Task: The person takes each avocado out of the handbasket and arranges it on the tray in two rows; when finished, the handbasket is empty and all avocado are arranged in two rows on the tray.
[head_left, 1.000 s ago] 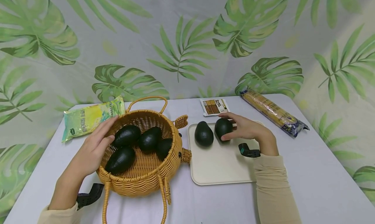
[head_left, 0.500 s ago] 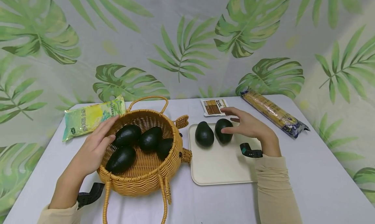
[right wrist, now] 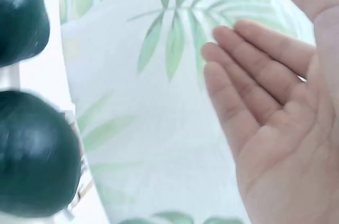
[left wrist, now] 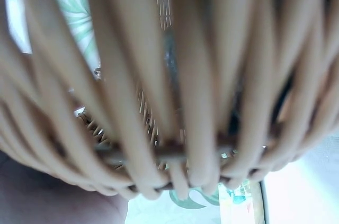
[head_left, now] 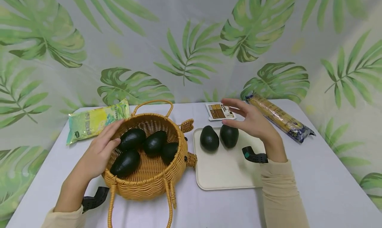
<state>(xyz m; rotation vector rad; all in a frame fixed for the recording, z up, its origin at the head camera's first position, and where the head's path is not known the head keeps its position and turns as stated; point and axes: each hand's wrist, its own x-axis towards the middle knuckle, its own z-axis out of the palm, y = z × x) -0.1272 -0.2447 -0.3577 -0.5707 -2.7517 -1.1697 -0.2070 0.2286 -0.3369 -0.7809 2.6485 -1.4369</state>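
A round wicker basket [head_left: 140,188] with an animal's snout and ears holds several dark green avocados [head_left: 125,163]. Along its left rim rests my left hand [head_left: 99,151], fingers straight and thumb near the avocados. In the left wrist view, the blurred wicker wall [left wrist: 196,86] fills most of the picture, with part of the hand [left wrist: 63,195] below. Two avocados [head_left: 209,138] [head_left: 229,136] lie on a cream tray [head_left: 226,175]. Above the right one hovers my right hand [head_left: 252,120], holding nothing; its spread palm [right wrist: 286,155] shows in the right wrist view.
Behind the basket's left side lies a yellow-green packet [head_left: 95,120]. A small brown-and-white packet [head_left: 220,111] is behind the tray. At the back right is a long clear-wrapped package [head_left: 277,115]. A leaf-print cloth [head_left: 191,55] hangs behind the white table [head_left: 310,185].
My right hand has released the right avocado on the tray and risen away from it, fingers spread. The left hand stays at the basket rim.
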